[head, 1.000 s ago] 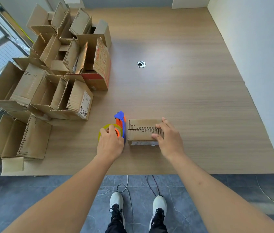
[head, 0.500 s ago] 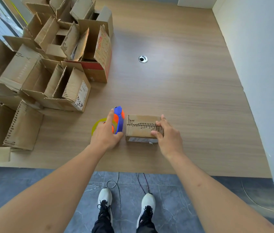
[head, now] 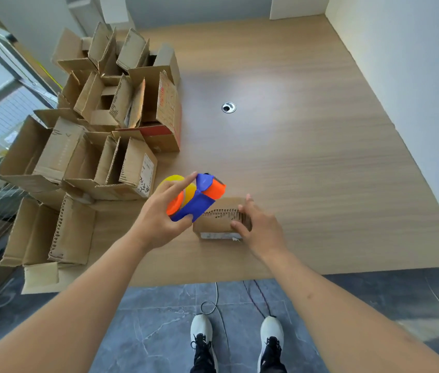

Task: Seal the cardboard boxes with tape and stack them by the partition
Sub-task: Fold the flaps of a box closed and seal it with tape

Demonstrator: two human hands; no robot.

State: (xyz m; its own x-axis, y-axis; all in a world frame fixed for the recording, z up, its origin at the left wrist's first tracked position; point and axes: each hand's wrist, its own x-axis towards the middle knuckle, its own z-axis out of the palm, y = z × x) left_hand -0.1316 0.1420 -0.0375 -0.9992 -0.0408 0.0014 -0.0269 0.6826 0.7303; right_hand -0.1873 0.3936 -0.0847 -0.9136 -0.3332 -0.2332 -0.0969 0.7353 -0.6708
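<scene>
A small closed cardboard box (head: 219,220) lies on the wooden table (head: 307,170) near its front edge. My right hand (head: 260,228) grips the box's right end, thumb on the near side and fingers over the top. My left hand (head: 159,219) holds a blue and orange tape dispenser (head: 196,200) with a yellow roll, lifted off the table and tilted, its front end above the box's left end. The white partition (head: 406,90) runs along the table's right side.
A heap of open cardboard boxes (head: 100,146) fills the table's left part, some hanging over the left and front edges. A round metal cable grommet (head: 228,107) sits mid-table. Cables (head: 213,300) lie on the grey floor by my feet.
My left hand has taken hold of the tape dispenser and lifted it from the table beside the box up toward the box's left end. My right hand has stayed on the box.
</scene>
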